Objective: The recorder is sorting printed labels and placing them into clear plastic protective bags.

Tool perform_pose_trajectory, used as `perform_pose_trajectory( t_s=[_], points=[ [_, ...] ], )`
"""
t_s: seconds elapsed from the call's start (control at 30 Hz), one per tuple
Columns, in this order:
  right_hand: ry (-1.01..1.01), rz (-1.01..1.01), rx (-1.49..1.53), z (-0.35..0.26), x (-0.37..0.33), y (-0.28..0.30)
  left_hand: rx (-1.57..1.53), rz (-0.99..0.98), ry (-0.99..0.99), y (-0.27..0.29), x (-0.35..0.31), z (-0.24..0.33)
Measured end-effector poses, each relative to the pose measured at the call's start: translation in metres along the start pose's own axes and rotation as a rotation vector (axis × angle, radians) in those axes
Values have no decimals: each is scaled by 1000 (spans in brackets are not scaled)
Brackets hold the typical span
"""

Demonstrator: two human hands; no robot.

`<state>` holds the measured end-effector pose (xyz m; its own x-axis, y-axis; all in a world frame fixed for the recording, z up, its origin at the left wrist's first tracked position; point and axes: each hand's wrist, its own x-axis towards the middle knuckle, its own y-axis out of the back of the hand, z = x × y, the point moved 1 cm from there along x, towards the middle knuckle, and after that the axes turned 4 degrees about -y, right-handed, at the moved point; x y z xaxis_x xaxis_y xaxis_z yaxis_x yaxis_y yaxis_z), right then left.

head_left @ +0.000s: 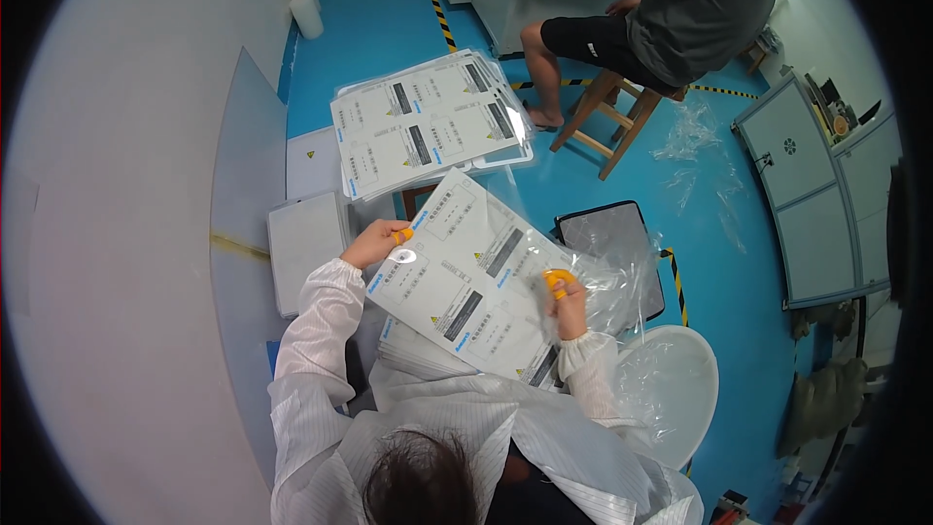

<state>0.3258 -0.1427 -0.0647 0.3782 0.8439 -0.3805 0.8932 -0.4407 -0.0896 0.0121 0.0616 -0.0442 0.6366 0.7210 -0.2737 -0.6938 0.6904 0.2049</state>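
A white printed sheet (465, 267) with several repeated label panels is held tilted in front of me. My left hand (374, 243), with orange finger cots, is closed on its upper left edge. At the right edge, my right hand (568, 309) is closed too, with orange cots on the thumb and finger. Crumpled clear plastic film (617, 277) lies right beside that hand; whether the fingers also pinch it, I cannot tell. Under the held sheet, a pile of similar sheets (413, 345) rests close to my body.
Ahead stands a larger stack of printed sheets (418, 122). A pale stack (309, 253) sits left, by the wall. On the right are a round white bin (671, 389) with film and a dark-edged grey pad (607, 228). Another person (695, 15) sits on a wooden stool (612, 122).
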Motion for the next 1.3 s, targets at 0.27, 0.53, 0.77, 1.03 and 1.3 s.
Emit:
perform_pose_trajectory(
  t_s=[0.27,0.53,0.77,1.03,1.3],
  points=[
    [352,776,699,-35,1,224,-262,601,-85,123,-52,-61],
    [571,897,326,-67,-94,257,-664,861,-166,107,-6,-38],
    [561,879,154,-105,-174,216,-507,984,-181,135,18,9],
    [748,649,704,-169,-178,177,17,1042,-15,166,21,-7],
    [758,-39,666,-137,-135,214,274,725,-91,77,-43,23]
  ],
)
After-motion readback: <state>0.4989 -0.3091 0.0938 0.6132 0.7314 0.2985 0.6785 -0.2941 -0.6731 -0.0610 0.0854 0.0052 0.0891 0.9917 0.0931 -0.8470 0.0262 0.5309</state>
